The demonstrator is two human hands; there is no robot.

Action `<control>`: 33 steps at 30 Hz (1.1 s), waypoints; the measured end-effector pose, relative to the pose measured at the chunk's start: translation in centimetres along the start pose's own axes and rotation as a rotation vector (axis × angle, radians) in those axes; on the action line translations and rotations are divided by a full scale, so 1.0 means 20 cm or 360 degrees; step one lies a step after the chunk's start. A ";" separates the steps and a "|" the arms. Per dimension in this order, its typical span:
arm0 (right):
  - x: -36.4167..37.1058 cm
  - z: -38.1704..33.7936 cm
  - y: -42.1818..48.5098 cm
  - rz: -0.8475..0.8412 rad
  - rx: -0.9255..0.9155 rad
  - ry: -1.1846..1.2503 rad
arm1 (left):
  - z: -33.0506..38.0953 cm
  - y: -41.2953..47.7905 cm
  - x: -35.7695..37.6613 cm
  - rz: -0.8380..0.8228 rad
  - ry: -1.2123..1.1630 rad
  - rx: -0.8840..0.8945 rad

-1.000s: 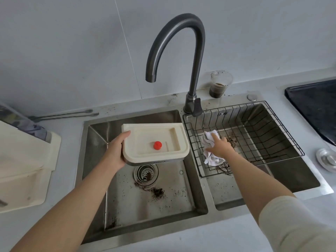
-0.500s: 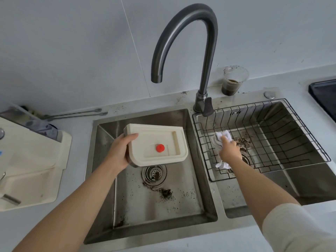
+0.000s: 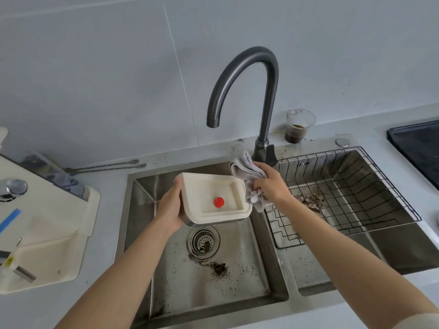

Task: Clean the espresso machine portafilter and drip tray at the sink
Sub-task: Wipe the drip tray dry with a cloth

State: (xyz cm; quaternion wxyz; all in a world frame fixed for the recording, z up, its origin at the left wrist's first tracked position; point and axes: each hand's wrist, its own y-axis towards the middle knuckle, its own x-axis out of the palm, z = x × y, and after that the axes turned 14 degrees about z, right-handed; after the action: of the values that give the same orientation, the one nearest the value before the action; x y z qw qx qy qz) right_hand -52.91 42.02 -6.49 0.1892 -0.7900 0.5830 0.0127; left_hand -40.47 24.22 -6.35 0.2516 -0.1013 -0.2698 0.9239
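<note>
My left hand [image 3: 169, 210] grips the left end of the cream drip tray [image 3: 209, 192], which has a red float button [image 3: 218, 202] in its recess. The tray hangs tilted over the left sink basin [image 3: 142, 205], above the drain [image 3: 203, 243]. My right hand [image 3: 269, 184] clutches a crumpled grey-white cloth [image 3: 247, 174] right at the tray's right edge, touching it. No portafilter shows in the frame.
A dark gooseneck faucet [image 3: 267, 103] stands behind the basins. A black wire rack [image 3: 356, 186] with coffee grounds sits in the right basin. A plastic cup of coffee [image 3: 298, 128] stands on the ledge. The cream espresso machine [image 3: 42, 233] is at left, a dark hob [image 3: 420, 148] at right.
My right hand lifted the cloth out of the wire rack and carried it left to the tray's right edge. My left hand kept its hold on the tray.
</note>
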 end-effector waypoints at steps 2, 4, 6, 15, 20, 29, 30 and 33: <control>0.09 -0.11 -0.08 -0.0146 -0.0136 0.0029 | 0.01 -0.02 0.00 0.0020 -0.0024 -0.0003; 0.19 -0.20 -0.15 -0.0241 -0.0254 0.0021 | 0.02 -0.03 -0.01 -0.0025 -0.0061 0.0000; 0.29 -0.26 -0.20 -0.0307 -0.0428 -0.0099 | 0.04 -0.04 -0.03 -0.0124 -0.0095 0.0018; 0.48 -0.24 -0.38 -0.0595 -0.0825 -0.0778 | 0.07 0.06 -0.14 -0.0169 -0.0243 -0.0055; 0.45 -0.16 -0.42 -0.0601 -0.0933 -0.0884 | 0.09 0.12 -0.22 -0.0168 -0.0176 -0.0072; 0.37 -0.08 -0.32 -0.0538 -0.1139 -0.1016 | 0.12 0.22 -0.26 0.0043 -0.0146 -0.0046; 0.37 -0.09 -0.33 -0.0532 -0.1130 -0.1012 | 0.12 0.22 -0.27 0.0025 -0.0150 -0.0055; 0.40 -0.07 -0.34 -0.0540 -0.1135 -0.0971 | 0.17 0.12 -0.26 -0.0081 -0.0203 -0.0019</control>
State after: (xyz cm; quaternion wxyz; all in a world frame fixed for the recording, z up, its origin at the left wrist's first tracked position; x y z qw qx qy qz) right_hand -44.35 35.90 -5.11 0.0687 -0.8495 0.3236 0.4110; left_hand -38.13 18.27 -4.67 0.2568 -0.0367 -0.2932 0.9202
